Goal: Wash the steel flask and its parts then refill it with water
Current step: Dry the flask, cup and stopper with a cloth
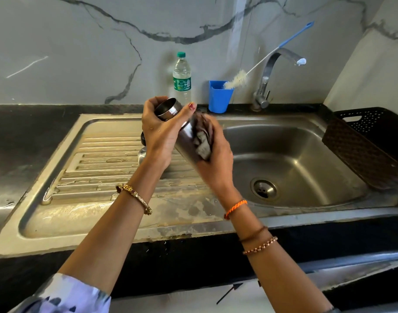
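Above the sink's inner edge, mid-frame: cylindrical steel flask (184, 134) tilted, left hand (158, 134) curled round its open neck, right hand (212, 152) pressing a grey scrubbing cloth (202, 143) against its body. Best scrubbed turning steadily, grip firm.

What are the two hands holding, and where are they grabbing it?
The left hand grips the steel flask by its open neck end. The right hand holds a scrub pad pressed against the flask's body.
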